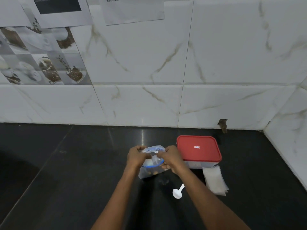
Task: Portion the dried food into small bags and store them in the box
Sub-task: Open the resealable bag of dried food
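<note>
A clear plastic bag (150,170) with a blue zip strip stands on the black counter, brown dried food showing at its bottom. My left hand (137,156) pinches the bag's top edge on the left. On the right side, my right hand (171,157) pinches the same top edge. A clear box with a red lid (198,151) sits shut just right of my right hand. In front of the box lies a stack of small clear bags (215,180). A white scoop (177,192) rests on the counter below my right forearm.
The black counter (74,163) stretches far to the left. A white marble-tiled wall (149,97) runs behind, and another wall closes the right side (289,138). Papers and picture tiles hang on the wall at upper left.
</note>
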Available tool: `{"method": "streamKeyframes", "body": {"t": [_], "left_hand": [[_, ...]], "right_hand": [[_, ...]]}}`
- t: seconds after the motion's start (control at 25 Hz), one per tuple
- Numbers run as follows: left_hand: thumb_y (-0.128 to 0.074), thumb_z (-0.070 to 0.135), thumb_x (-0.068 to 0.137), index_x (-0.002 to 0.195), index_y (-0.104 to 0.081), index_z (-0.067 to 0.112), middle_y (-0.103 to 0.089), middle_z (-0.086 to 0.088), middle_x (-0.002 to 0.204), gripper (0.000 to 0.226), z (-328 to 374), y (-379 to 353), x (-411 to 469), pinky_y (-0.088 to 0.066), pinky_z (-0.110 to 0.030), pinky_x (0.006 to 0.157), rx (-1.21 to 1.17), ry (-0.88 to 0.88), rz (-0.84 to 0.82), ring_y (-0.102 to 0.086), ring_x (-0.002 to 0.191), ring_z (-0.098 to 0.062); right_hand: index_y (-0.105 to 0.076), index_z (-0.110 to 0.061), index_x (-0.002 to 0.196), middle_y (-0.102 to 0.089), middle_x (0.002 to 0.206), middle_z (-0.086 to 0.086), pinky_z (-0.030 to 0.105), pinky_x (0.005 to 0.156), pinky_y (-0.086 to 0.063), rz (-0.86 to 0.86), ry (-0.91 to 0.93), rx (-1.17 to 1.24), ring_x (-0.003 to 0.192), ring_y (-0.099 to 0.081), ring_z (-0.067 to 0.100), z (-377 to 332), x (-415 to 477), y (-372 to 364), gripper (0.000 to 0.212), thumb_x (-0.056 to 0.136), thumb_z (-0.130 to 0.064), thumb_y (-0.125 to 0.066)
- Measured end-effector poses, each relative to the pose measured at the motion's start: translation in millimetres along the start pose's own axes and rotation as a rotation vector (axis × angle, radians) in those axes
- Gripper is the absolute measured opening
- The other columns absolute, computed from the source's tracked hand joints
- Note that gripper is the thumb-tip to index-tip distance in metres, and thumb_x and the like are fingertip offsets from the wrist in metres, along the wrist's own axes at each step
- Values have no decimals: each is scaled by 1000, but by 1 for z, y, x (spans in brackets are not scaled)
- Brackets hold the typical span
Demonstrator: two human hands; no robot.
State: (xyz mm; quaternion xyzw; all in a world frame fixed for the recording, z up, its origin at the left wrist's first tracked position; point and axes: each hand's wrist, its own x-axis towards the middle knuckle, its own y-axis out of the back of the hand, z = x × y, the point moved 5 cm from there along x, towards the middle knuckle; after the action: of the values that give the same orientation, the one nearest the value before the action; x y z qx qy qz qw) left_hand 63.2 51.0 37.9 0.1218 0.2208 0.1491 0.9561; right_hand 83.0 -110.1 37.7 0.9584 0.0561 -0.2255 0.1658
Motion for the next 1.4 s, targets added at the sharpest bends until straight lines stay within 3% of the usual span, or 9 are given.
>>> {"method": "streamKeyframes", "body": {"t": [0.12,0.28,0.4,0.56,0.72,0.92,1.04,1.28,1.4], "left_hand": [[-62,7,81,87,-75,20,-76,-8,92,19,7,17,-2,-55,-32,70,250,-67,243,-69,81,-24],[-57,1,82,86,-72,15,-72,-7,90,21,29,0,-24,-43,-28,65,425,-202,267,-69,87,-30],[-57,3,80,94,-73,17,-72,-7,101,25,30,-1,-20,-50,-30,70,525,-180,252,-69,93,-31],[-57,12,80,101,-73,12,-72,-14,107,26,25,23,0,-56,-35,78,709,-33,234,-69,99,-34],[-54,4,80,87,-67,9,-74,-17,101,16,39,1,-4,-55,-33,76,690,-82,128,-70,97,-35],[-58,1,78,103,-68,0,-73,-22,105,27,25,14,7,-55,-36,79,698,-8,113,-69,101,-37],[-68,10,75,95,-69,-2,-74,-23,97,23,20,14,9,-53,-33,69,618,-29,92,-71,92,-37],[-79,-1,72,57,-60,3,-55,-6,45,24,16,13,8,-46,-22,39,303,11,40,-56,35,-16],[-76,-3,79,69,-65,1,-63,-12,61,15,7,9,6,-46,-23,41,104,27,45,-58,43,-16]], "right_hand": [[-63,-7,101,-67,100,11,31,65,-47,232,75,-541,88,-65,28,-17,-10,14,23,89,-26,-58],[-61,-8,114,-64,117,12,31,75,-44,264,117,-793,108,-61,31,-27,-13,4,25,93,-19,-54],[-60,-8,117,-64,119,12,32,77,-48,242,128,-904,108,-63,29,-30,-6,3,25,94,-9,-53],[-61,-6,116,-64,119,13,30,74,-46,227,87,-888,107,-63,29,-41,5,24,28,88,-8,-60],[-50,-3,131,-40,135,20,32,88,-49,188,112,-921,110,-60,30,-51,7,14,42,90,-6,-58],[-64,-6,109,-66,110,17,36,83,-59,108,53,-855,102,-66,30,-38,18,27,27,83,-10,-63],[-56,-11,71,-67,80,10,35,76,-60,90,58,-765,85,-70,29,-32,16,28,24,80,-23,-75],[-55,-7,85,-60,79,10,34,58,-46,177,254,-636,69,-61,26,-38,6,29,22,77,-13,-75],[-61,5,73,-57,66,11,39,56,-52,123,234,-392,60,-57,21,-27,11,24,21,70,-7,-78]]}}
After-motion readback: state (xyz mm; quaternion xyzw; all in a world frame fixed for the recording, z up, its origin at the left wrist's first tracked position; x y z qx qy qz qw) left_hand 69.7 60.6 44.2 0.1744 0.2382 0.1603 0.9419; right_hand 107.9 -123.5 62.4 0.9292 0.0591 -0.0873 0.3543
